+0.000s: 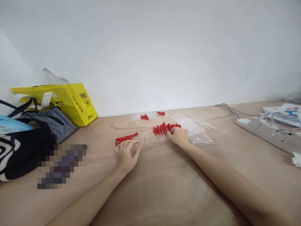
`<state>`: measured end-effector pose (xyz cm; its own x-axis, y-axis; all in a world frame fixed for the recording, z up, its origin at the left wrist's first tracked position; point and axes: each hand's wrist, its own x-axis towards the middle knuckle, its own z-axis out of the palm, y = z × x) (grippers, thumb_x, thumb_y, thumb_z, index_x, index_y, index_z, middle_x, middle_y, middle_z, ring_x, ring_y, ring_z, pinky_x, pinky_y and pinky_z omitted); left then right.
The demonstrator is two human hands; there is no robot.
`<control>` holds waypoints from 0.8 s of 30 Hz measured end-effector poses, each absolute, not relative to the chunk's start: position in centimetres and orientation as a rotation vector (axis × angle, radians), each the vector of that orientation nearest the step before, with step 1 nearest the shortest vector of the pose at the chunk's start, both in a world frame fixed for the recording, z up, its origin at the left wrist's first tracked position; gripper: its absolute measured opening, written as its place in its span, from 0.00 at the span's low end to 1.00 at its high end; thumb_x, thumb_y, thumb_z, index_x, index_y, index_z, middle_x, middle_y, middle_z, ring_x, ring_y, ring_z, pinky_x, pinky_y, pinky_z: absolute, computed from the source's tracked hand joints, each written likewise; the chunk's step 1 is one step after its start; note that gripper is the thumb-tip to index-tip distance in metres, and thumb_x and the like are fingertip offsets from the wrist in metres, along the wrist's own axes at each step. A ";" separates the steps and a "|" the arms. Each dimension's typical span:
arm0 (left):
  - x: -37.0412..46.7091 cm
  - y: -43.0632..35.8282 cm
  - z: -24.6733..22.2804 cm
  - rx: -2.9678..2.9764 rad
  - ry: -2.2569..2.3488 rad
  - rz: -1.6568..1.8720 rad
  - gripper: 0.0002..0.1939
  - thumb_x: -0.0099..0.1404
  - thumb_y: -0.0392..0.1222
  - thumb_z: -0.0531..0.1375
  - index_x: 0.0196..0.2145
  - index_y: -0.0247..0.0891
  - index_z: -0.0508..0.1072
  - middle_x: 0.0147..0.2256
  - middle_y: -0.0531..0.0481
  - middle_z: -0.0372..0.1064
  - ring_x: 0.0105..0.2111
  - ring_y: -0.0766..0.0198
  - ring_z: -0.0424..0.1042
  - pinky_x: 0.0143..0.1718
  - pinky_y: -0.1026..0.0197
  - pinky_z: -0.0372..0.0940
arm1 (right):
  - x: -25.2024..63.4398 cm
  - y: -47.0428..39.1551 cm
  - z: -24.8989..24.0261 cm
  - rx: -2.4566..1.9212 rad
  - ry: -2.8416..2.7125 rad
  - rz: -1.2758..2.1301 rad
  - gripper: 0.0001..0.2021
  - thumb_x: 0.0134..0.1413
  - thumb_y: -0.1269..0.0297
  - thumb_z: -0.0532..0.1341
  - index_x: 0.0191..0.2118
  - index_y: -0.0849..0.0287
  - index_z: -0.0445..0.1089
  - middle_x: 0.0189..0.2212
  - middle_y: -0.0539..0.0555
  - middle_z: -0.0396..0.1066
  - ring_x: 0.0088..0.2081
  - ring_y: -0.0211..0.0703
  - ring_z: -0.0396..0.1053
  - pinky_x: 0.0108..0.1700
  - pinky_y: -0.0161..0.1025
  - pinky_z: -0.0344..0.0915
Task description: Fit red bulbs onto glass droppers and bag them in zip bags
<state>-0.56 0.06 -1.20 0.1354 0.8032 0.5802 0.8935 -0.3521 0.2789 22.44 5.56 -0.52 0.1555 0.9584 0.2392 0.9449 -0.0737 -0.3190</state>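
1. Wooden tabletop (150, 194), pale wall (150, 56) behind.
2. Red-tipped clear tubes (164, 129), fanned: just left of and partly under the right hand (178, 136); red ends farther out, long axes slanting away leftward. Right hand nearer; fingertips bunched, any pinch hidden.
3. Clear tubes (145, 139), rowed: just right of the left fingertips, pointing away.
4. Red pieces (127, 138), heaped crosswise: just beyond the left hand (127, 155), its fingers loosely spread, thumb apart.
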 end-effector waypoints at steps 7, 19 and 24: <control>-0.9 0.1 -1.2 -2.148 -1.809 -1.032 0.07 0.55 0.43 0.55 0.33 0.44 0.70 0.38 0.49 0.68 0.42 0.53 0.62 0.44 0.47 0.50 | 22.7 5.2 -0.4 -2.013 -1.834 0.003 0.14 0.51 0.59 0.50 0.28 0.59 0.70 0.30 0.56 0.72 0.36 0.45 0.66 0.40 0.43 0.49; -3.2 8.2 3.3 -2.200 -2.137 -0.512 0.17 0.53 0.55 0.56 0.30 0.40 0.74 0.42 0.43 0.65 0.48 0.42 0.56 0.44 0.40 0.48 | 15.9 5.0 0.9 -1.881 -2.081 0.036 0.11 0.47 0.61 0.53 0.29 0.61 0.71 0.30 0.58 0.72 0.37 0.47 0.65 0.41 0.45 0.47; -2.1 11.2 2.8 -2.270 -2.223 -0.383 0.11 0.45 0.50 0.63 0.24 0.42 0.74 0.36 0.42 0.70 0.46 0.42 0.59 0.43 0.40 0.50 | 14.4 6.6 1.2 -2.033 -2.007 0.179 0.14 0.45 0.57 0.56 0.34 0.62 0.70 0.33 0.60 0.71 0.38 0.48 0.66 0.44 0.46 0.47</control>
<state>-2.11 11.16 2.81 0.0071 0.9916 0.1288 0.9776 -0.0339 0.2078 14.44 6.57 1.18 0.0277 0.9940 0.1060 0.9594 0.0034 -0.2819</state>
